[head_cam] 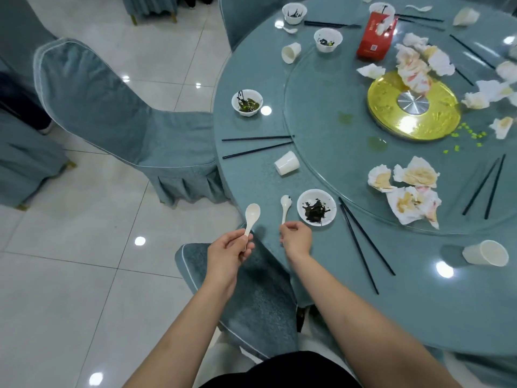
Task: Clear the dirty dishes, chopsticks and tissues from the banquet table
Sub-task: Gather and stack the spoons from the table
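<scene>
My left hand holds a clean white spoon by its handle, just off the table's near edge. My right hand pinches the handle end of a soiled white spoon lying on the teal table. Beside it sits a white bowl with dark food scraps. A pair of black chopsticks lies right of the bowl. Stained tissues are heaped on the glass turntable. Another pair of chopsticks and a tipped paper cup lie farther along the table's edge.
More dirty bowls, paper cups, chopsticks, tissues and a red tissue box are spread over the table. A gold disc marks the turntable's centre. Covered chairs stand left and directly below my hands on the tiled floor.
</scene>
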`<state>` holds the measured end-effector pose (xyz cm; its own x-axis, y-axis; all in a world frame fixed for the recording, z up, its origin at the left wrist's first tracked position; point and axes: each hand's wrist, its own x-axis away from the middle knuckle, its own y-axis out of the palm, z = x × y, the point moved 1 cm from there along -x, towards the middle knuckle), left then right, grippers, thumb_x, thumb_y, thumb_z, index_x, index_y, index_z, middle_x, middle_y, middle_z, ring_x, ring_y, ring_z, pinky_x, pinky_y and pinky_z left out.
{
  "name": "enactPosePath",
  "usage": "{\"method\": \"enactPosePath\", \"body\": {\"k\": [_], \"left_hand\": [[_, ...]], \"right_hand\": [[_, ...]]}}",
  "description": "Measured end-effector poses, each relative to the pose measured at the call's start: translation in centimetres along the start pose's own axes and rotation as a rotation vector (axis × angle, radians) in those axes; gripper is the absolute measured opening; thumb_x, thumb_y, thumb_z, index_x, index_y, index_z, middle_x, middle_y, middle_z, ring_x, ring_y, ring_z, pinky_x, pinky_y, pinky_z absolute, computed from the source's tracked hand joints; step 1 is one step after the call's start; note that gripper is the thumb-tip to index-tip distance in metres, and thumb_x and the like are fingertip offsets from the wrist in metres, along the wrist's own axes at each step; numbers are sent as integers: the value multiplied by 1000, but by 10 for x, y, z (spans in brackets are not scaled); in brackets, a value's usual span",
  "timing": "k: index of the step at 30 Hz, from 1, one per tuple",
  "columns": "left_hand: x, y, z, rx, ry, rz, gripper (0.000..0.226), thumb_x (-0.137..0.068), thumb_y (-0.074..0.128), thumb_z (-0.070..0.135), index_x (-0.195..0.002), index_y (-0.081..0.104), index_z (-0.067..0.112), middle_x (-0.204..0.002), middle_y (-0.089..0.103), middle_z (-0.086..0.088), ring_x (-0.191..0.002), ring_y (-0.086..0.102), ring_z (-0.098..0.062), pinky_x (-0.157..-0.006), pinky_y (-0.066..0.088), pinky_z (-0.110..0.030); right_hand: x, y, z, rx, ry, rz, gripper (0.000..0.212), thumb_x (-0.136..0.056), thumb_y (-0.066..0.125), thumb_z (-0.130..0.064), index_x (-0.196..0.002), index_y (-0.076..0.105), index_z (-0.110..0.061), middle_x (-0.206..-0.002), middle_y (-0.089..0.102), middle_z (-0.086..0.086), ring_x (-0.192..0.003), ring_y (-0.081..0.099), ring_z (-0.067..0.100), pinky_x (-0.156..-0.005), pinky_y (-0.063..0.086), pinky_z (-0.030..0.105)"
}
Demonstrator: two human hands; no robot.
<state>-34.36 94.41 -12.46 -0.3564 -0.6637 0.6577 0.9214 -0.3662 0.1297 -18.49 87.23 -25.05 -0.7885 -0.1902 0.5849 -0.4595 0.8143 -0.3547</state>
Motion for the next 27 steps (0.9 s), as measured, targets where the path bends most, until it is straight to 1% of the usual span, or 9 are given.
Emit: {"method": "enactPosePath", "body": {"k": [2, 4, 7, 9, 13, 16, 20, 24, 27], "left_hand": [[-3, -9, 3, 9, -9, 3, 19, -98, 62, -1, -117, 67, 0, -106, 76, -18, -84, 69, -19, -87, 58, -32], [-7, -17, 5, 17, -13, -3, 19, -98, 62, -1, -116, 67, 1, -105, 76, -18, -85, 69, -20, -88, 57, -33], [-12, -26, 8, 15, -22, -19, 19, -97, 63, 0, -116, 67, 1, -106, 76, -18, -87, 69, -21, -85, 56, -31], [-16, -32, 10, 12, -30, -26, 19, -97, 64, 1, -116, 68, 2, -106, 76, -17, -87, 69, -21, -84, 56, -31], [-24, -41, 15, -16, -39, -42, 17, -97, 64, 1, -113, 68, 4, -104, 77, -16, -86, 69, -21, -83, 56, -31], [-29, -47, 18, -33, -38, -62, 17, -98, 63, 1, -113, 68, 4, -103, 77, -15, -86, 69, -21, -83, 56, -32], [-36, -58, 25, -45, -39, -92, 18, -98, 63, 0, -114, 69, 3, -102, 78, -15, -85, 69, -20, -85, 56, -32], [-43, -68, 32, -85, -28, -138, 18, -98, 63, 0, -115, 69, 3, -102, 77, -16, -83, 69, -18, -83, 56, -31], [-46, -75, 37, -112, -21, -173, 20, -98, 62, 0, -117, 68, 1, -103, 76, -18, -82, 69, -18, -82, 56, -30]], "right_hand": [[-2, 9, 0, 78, -13, 46, 5, -85, 71, -19, -86, 67, -19, -85, 75, 1, -82, 72, 26, -83, 58, 38], [-2, 16, 0, 138, -27, 82, 14, -87, 73, -18, -99, 66, -15, -94, 74, 5, -88, 70, 26, -85, 53, 34], [-4, 25, 0, 209, -36, 153, 29, -87, 75, -20, -113, 65, -12, -103, 71, 9, -95, 67, 29, -89, 51, 36], [-6, 30, 0, 224, -21, 199, 26, -85, 75, -20, -108, 67, -12, -104, 70, 10, -97, 65, 31, -89, 51, 38], [-4, 36, -5, 198, 36, 273, 4, -85, 75, -17, -87, 72, -16, -93, 74, 11, -87, 69, 31, -83, 52, 36], [-1, 38, -5, 172, 60, 279, 6, -89, 72, -15, -90, 77, -12, -91, 76, 11, -88, 69, 30, -83, 51, 35], [0, 41, -8, 168, 101, 294, 10, -86, 70, -14, -89, 80, -14, -91, 77, 12, -92, 72, 33, -86, 56, 38], [2, 43, -10, 192, 102, 293, 9, -86, 70, -14, -87, 79, -15, -91, 76, 13, -92, 71, 34, -85, 57, 41], [4, 44, -13, 213, 96, 312, 10, -86, 71, -15, -95, 75, -16, -99, 75, 14, -99, 68, 35, -87, 54, 40]]}}
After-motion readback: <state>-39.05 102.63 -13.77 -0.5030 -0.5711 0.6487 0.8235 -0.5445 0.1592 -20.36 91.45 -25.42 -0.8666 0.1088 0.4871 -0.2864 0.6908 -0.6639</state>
